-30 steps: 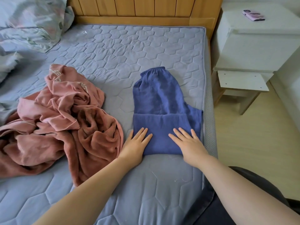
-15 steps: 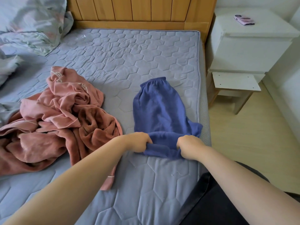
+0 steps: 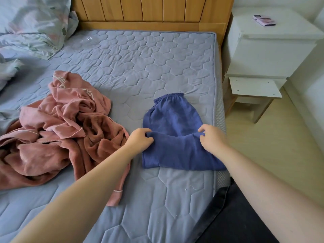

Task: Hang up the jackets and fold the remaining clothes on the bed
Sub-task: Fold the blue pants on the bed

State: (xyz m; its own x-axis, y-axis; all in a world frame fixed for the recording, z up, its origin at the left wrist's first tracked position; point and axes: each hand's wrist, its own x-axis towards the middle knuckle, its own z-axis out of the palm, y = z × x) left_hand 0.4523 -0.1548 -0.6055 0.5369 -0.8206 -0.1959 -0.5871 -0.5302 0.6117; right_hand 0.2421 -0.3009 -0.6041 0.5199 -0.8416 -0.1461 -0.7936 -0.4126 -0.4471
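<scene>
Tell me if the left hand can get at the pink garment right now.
Probably yes. The pink garment lies just beside the left hand, nothing between them, but that hand would first have to release the blue trousers it grips.

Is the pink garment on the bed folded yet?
Not folded: the pink garment lies crumpled in a loose heap on the bed.

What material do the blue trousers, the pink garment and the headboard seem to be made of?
The blue trousers: probably soft knit cotton or fleece, matte, slightly fuzzy, with a gathered elastic waistband. The pink garment: likely plush fleece; thick pile, faint sheen on folds. The headboard: wood or wood-look panels, vertical planks, smooth honey finish.
</scene>
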